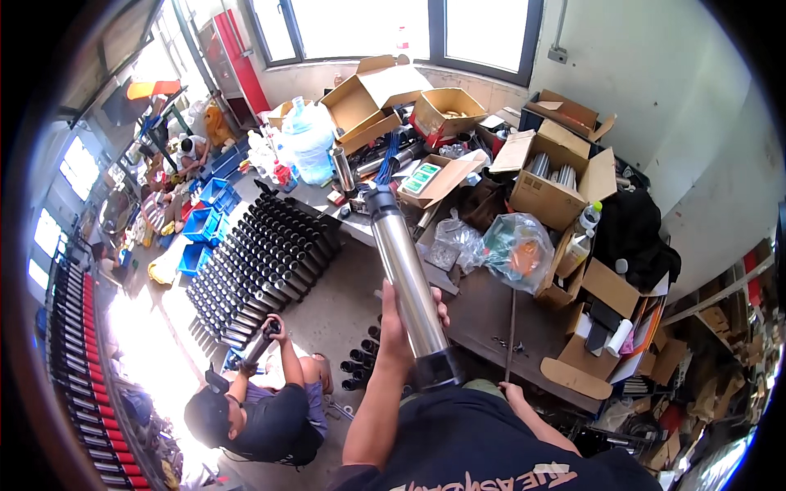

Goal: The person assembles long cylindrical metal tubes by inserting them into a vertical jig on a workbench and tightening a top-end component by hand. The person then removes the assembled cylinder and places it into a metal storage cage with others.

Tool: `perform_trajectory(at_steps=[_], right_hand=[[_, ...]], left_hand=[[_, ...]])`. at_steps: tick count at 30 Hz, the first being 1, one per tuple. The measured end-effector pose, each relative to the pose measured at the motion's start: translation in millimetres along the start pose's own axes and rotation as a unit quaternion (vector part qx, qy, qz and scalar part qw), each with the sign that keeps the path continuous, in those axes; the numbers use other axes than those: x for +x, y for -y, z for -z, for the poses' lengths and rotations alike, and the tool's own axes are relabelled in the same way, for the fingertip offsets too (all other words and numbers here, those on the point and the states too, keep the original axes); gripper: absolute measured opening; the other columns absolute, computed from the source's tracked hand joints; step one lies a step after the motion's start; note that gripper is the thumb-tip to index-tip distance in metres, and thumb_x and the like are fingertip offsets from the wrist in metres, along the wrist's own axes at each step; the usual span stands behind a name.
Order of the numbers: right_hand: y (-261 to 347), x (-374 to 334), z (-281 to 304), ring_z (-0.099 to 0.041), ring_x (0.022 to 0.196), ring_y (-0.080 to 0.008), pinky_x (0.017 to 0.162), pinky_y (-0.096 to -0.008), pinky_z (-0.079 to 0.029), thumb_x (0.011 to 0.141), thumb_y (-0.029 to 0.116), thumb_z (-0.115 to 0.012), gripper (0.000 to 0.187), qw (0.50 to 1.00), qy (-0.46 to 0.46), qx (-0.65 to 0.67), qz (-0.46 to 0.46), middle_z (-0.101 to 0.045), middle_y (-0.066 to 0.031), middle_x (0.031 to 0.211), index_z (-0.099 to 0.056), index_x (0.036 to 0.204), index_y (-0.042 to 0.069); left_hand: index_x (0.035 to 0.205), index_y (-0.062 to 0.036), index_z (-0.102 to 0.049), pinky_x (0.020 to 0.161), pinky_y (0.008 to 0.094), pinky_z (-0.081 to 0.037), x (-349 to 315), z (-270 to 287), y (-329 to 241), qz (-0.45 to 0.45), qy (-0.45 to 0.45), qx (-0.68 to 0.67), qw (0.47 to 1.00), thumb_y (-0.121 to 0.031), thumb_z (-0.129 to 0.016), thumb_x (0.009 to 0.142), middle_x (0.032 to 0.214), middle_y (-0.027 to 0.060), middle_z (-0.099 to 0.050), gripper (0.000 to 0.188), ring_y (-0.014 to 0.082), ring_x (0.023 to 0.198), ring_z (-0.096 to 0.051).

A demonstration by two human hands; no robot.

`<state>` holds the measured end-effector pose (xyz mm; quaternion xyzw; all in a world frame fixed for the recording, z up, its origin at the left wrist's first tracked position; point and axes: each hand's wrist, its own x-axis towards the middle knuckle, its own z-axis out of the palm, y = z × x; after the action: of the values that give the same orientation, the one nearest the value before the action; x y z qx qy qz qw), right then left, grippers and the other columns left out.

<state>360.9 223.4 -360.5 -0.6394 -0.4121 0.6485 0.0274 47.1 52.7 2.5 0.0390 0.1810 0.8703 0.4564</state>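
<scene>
My left hand [396,327] is wrapped around a shiny metal cylinder [407,274] with black end caps, raised in front of me and tilted. Its lower cap is close to my dark shirt. Down at the table's near edge, my right hand [512,396] is closed at the lower end of a thin metal rod [512,335], which extends away over the dark tabletop [475,327]. Part of that hand's fingers is hard to make out. Small loose metal pieces [517,347] lie beside the rod.
Cardboard boxes [553,196], plastic bags [516,254] and a large clear water jug [309,143] crowd the table. At left stand rows of black-topped metal cylinders [262,262]. A co-worker [278,425] sits low at my left, holding a similar cylinder. Blue bins [205,225] stand farther off.
</scene>
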Motion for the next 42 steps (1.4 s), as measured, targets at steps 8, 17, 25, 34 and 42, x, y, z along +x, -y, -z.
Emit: perform_trajectory(at_steps=[8, 17, 25, 34, 42], right_hand=[[-1, 6, 15, -0.063, 0.072, -0.0230, 0.068, -0.0357, -0.055, 0.097, 0.020, -0.056, 0.022, 0.991, 0.047, 0.128, 0.005, -0.069, -0.0127, 0.090, -0.064, 0.099, 0.000], [16, -10, 9, -0.065, 0.089, -0.0181, 0.073, -0.0301, -0.051, 0.091, 0.063, -0.061, 0.061, 0.993, 0.076, 0.079, -0.032, -0.069, -0.0072, 0.104, -0.066, 0.109, 0.004], [7, 23, 45, -0.037, 0.050, -0.0105, 0.044, -0.0264, -0.024, 0.090, 0.061, -0.064, 0.042, 0.996, 0.082, 0.004, -0.019, -0.050, 0.0026, 0.068, -0.061, 0.089, 0.020], [-19, 14, 36, -0.064, 0.079, -0.0251, 0.070, -0.0393, -0.050, 0.085, 0.065, -0.066, 0.068, 0.959, -0.190, -0.152, 0.148, -0.067, -0.0136, 0.091, -0.065, 0.106, 0.000], [83, -75, -2, -0.066, 0.103, -0.0228, 0.091, -0.0352, -0.051, 0.092, 0.043, -0.070, 0.055, 0.936, -0.207, -0.098, 0.269, -0.069, -0.0160, 0.114, -0.063, 0.121, -0.002]], left_hand=[[0.115, -0.0041, -0.052, 0.062, 0.0484, -0.060, -1, 19, -11, -0.016, -0.185, 0.135, 0.973, -0.074, -0.034, 0.096, 0.085, 0.0161, -0.064, 0.075, 0.0306, 0.067, -0.068], [0.127, -0.0031, -0.050, 0.063, 0.0442, -0.058, 1, 19, -37, -0.082, 0.039, -0.022, 0.996, -0.070, -0.027, 0.100, 0.097, 0.0172, -0.059, 0.076, 0.0287, 0.074, -0.064], [0.117, -0.0009, -0.050, 0.064, 0.0419, -0.057, 7, 1, -69, -0.097, 0.025, 0.066, 0.993, -0.069, -0.024, 0.100, 0.091, 0.0149, -0.061, 0.075, 0.0269, 0.072, -0.065], [0.116, -0.0015, -0.054, 0.064, 0.0416, -0.058, 4, 10, -101, -0.106, -0.056, 0.221, 0.968, -0.064, -0.027, 0.103, 0.088, 0.0148, -0.066, 0.069, 0.0277, 0.072, -0.068], [0.120, 0.0056, -0.052, 0.075, 0.0410, -0.057, 27, 23, -86, -0.019, 0.112, 0.108, 0.988, -0.045, -0.070, 0.086, 0.101, 0.0152, -0.059, 0.064, 0.0273, 0.085, -0.064]])
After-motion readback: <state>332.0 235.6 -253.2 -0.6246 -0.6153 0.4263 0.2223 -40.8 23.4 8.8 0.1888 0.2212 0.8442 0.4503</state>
